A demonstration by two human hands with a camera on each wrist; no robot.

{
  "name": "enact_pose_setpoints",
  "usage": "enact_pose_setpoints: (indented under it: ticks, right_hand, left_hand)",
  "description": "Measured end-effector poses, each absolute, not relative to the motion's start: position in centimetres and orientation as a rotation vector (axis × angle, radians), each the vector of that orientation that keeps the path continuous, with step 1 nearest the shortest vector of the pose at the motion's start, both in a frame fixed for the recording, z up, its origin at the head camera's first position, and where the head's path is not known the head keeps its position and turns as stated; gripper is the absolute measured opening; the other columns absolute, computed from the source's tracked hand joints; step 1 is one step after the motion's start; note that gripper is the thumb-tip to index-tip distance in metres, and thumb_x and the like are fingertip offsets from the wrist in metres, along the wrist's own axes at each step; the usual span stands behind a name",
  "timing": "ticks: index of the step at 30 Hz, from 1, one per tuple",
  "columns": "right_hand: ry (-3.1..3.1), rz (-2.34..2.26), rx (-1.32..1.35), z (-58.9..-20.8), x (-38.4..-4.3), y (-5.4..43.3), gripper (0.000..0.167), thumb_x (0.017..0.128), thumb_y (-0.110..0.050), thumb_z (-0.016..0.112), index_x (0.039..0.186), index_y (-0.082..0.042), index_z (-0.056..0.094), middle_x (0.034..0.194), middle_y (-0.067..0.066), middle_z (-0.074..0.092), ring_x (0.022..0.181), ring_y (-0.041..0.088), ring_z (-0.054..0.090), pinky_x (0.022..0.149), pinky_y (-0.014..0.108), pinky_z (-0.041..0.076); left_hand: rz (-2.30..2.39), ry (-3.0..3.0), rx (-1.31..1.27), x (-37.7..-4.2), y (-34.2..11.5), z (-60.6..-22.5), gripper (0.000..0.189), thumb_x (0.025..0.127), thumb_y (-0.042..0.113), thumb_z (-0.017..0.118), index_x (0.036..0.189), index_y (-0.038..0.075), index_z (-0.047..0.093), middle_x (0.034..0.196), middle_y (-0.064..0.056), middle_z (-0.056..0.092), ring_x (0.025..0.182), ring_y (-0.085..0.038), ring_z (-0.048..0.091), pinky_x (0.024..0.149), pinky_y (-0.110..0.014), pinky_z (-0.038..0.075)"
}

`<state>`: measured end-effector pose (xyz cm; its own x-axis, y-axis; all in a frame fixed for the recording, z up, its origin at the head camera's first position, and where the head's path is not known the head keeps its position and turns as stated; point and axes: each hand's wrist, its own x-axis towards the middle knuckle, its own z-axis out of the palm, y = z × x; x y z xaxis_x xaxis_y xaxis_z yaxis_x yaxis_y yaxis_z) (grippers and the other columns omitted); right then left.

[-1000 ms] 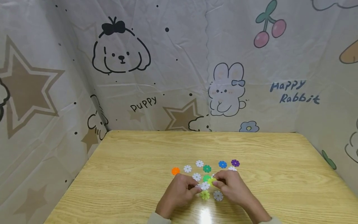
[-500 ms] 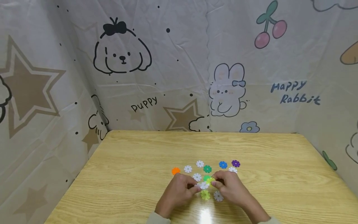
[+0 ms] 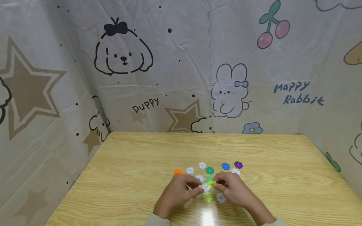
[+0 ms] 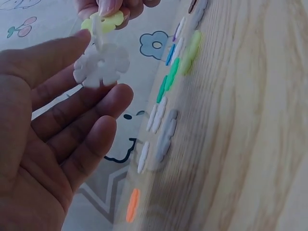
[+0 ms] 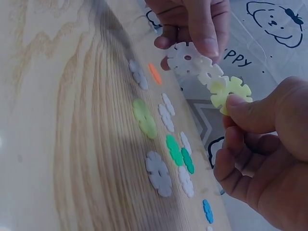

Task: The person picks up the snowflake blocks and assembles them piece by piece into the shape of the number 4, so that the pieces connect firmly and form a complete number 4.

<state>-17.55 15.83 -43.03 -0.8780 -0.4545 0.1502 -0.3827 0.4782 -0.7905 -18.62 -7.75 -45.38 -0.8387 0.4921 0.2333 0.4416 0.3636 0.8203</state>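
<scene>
Lime disc (image 3: 207, 197): flat on the table (image 3: 135, 160)
White discs (image 5: 180, 57): two, joined to a yellow disc (image 5: 239, 87), raised just beyond the lime disc
Right hand (image 3: 234, 190): thumb and finger clamped on the yellow disc
Left hand (image 3: 178, 191): thumb and fingers apart at the white discs; whether touching, cannot tell
Grey disc (image 3: 221, 197): just right of the lime disc

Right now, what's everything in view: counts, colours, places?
Table: 1, tan, below
Backdrop: 1, whitish, behind table
Loose pale discs: 7, white to grey, tabletop
Green discs: 2, light and dark, tabletop
Lime disc: 1, lime, near side
Orange disc: 1, orange, left
Blue disc: 1, blue, right
Purple disc: 1, purple, right of blue
Dark piece: 1, brownish, left wrist view's top, unclear
Held discs: 3, two white, one yellow, raised
Sleeves: 2, pale, bottom
Left hand, right hand: 2, bare, holding discs
</scene>
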Motion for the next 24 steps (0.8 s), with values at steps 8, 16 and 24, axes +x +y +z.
enact_pose_setpoints:
  ticks: [8, 16, 24]
  right_hand:
    - [2.559, -1.422, -0.770, -43.2, -17.5, 15.2, 0.009, 0.093, -0.002, 0.068, 0.087, -0.008, 0.070, 0.077, 0.003, 0.063, 0.064, 0.007, 0.051, 0.055, 0.025, 0.048]
    - [2.571, -1.411, -0.768, -43.1, -17.4, 14.8, 0.006, 0.092, -0.004, 0.069, 0.087, -0.006, 0.071, 0.073, 0.002, 0.064, 0.060, 0.005, 0.052, 0.054, 0.025, 0.048]
    - [2.599, -1.396, -0.744, -43.1, -17.3, 14.5, 0.005, 0.092, -0.004, 0.070, 0.087, -0.003, 0.071, 0.075, 0.003, 0.066, 0.062, 0.006, 0.055, 0.056, 0.026, 0.050]
  left_hand:
    - [1.561, 2.513, 0.909, -18.5, -7.5, -45.3, 0.012, 0.093, 0.019, 0.074, 0.098, 0.009, 0.079, 0.089, 0.008, 0.073, 0.077, -0.002, 0.065, 0.070, -0.022, 0.054]
    - [1.543, 2.494, 0.911, -18.5, -7.3, -45.2, 0.012, 0.094, 0.017, 0.073, 0.098, 0.008, 0.079, 0.090, 0.005, 0.073, 0.075, -0.003, 0.066, 0.068, -0.020, 0.054]
    - [1.547, 2.486, 0.898, -18.5, -7.1, -45.3, 0.011, 0.093, 0.014, 0.074, 0.098, 0.006, 0.079, 0.089, 0.005, 0.073, 0.074, -0.002, 0.066, 0.067, -0.020, 0.054]
